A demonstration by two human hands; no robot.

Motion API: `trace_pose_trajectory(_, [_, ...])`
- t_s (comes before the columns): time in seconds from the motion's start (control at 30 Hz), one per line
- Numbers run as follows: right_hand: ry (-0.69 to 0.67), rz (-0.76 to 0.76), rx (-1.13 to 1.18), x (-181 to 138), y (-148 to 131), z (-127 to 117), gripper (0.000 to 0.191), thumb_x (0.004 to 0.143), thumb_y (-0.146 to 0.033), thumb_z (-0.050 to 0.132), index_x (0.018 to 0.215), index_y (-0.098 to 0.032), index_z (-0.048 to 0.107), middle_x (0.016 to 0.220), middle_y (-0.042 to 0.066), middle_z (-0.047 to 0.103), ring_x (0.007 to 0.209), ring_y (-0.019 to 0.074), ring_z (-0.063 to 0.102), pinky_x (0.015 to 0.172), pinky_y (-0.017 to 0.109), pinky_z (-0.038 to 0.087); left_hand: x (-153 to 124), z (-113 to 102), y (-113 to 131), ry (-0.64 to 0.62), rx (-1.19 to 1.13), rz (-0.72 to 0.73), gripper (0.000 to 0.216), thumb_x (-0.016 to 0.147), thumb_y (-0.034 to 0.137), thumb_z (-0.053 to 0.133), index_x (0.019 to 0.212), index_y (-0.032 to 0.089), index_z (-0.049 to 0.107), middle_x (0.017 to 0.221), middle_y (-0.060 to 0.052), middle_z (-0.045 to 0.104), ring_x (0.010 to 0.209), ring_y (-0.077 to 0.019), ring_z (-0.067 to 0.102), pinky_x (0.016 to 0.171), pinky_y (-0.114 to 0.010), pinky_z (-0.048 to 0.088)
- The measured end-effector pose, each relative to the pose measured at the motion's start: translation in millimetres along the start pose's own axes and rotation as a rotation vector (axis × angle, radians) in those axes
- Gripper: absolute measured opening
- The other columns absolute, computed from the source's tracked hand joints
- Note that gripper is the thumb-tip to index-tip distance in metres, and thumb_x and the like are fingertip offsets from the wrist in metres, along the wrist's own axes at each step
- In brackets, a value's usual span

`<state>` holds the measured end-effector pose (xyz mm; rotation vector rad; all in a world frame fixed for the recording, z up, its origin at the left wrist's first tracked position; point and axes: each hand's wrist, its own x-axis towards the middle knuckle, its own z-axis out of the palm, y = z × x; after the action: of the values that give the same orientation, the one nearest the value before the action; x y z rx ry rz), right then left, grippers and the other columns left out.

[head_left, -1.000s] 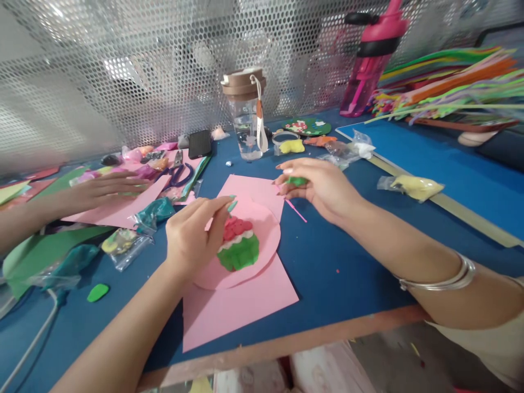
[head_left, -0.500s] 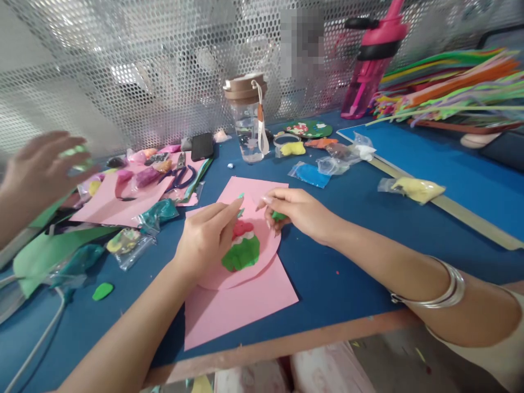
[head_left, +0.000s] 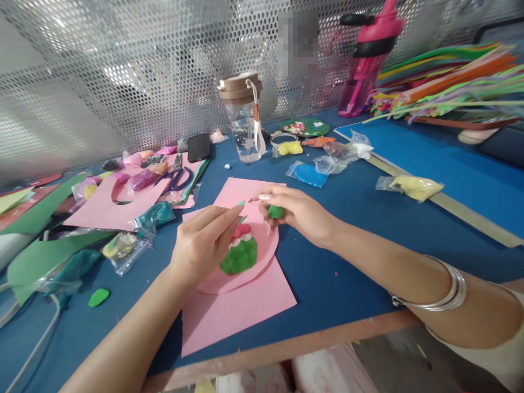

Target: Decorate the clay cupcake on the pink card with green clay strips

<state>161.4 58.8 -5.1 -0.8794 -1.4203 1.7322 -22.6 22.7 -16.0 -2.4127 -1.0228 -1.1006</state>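
Note:
On the pink paper circle [head_left: 266, 245] lies a flat clay shape [head_left: 240, 255], green below with white and red on top. My left hand [head_left: 207, 237] rests over the circle's left side, its fingers bent and pressed together; whatever may be between them is hidden. Curled above the circle's right edge, my right hand [head_left: 301, 210] holds a lump of green clay [head_left: 275, 212] against its lower fingers, thumb and forefinger pointing toward my left hand. Beneath the circle is a pink sheet [head_left: 241, 319]. A flat green clay piece [head_left: 99, 297] sits on the table to the left.
Scissors [head_left: 180, 177], a black phone [head_left: 199, 148] and cut pink paper [head_left: 98, 204] lie at the left. Behind the sheet stands a clear water bottle [head_left: 244, 128]. Bagged blue clay [head_left: 309, 173] and yellow clay [head_left: 420, 187] lie right, near a pink bottle [head_left: 364, 71] and pipe cleaners [head_left: 450, 82].
Another person's hand at the left has gone out of view. More of the green lump in my right hand shows. My left hand stays over the circle.

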Motion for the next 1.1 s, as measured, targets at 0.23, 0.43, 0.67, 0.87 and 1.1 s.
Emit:
trace_pose_trajectory(0.23, [-0.126, -0.004, 0.003, -2, 6, 5, 0.023, 0.087, -0.031, 0.047, 0.106, -0.016, 0.044, 0.088, 0.003, 0.052, 0.073, 0.0129, 0.055, 0.066, 0.026, 0.047, -3, 5, 6, -0.091, -0.131, -0.014, 0.025, 0.084, 0.006, 0.048, 0.104, 0.014, 0.060, 0.082, -0.006, 0.065, 0.071, -0.0108, 0.060, 0.062, -0.022, 0.049])
trace_pose_trajectory(0.43, [-0.220, 0.022, -0.075, -14, 4, 6, 0.046, 0.085, -0.052, 0.046, 0.117, -0.019, 0.040, 0.097, 0.004, 0.051, 0.077, 0.0124, 0.053, 0.064, 0.024, 0.045, -3, 6, 10, -0.070, -0.103, 0.082, 0.015, 0.083, 0.013, 0.055, 0.097, 0.011, 0.061, 0.072, -0.006, 0.063, 0.064, -0.0123, 0.058, 0.054, -0.023, 0.046])
trace_pose_trajectory(0.67, [-0.260, 0.020, -0.139, -21, 2, 9, 0.067, 0.082, -0.059, 0.045, 0.134, -0.022, 0.025, 0.115, 0.008, 0.048, 0.087, 0.0151, 0.054, 0.078, 0.028, 0.044, -2, 9, 17, -0.044, -0.156, 0.067, 0.012, 0.080, 0.022, 0.062, 0.088, 0.013, 0.064, 0.066, -0.004, 0.063, 0.057, -0.0114, 0.058, 0.049, -0.022, 0.044])
trace_pose_trajectory(0.87, [-0.155, -0.057, -0.103, -23, 8, 14, 0.068, 0.085, -0.055, 0.044, 0.137, -0.026, 0.011, 0.116, 0.007, 0.040, 0.070, 0.0099, 0.049, 0.061, 0.024, 0.046, 0, 6, 17, -0.062, -0.202, -0.024, 0.015, 0.082, 0.025, 0.059, 0.078, 0.012, 0.065, 0.057, -0.002, 0.057, 0.051, -0.0094, 0.051, 0.045, -0.021, 0.039])
trace_pose_trajectory(1.1, [-0.168, -0.073, -0.023, -23, 5, 15, 0.060, 0.084, -0.033, 0.056, 0.130, -0.027, 0.019, 0.104, 0.002, 0.042, 0.063, 0.0057, 0.052, 0.057, 0.020, 0.049, 2, 6, 22, -0.069, -0.120, 0.048, 0.021, 0.084, 0.014, 0.052, 0.064, 0.013, 0.057, 0.054, 0.000, 0.049, 0.048, -0.0076, 0.042, 0.043, -0.020, 0.032])
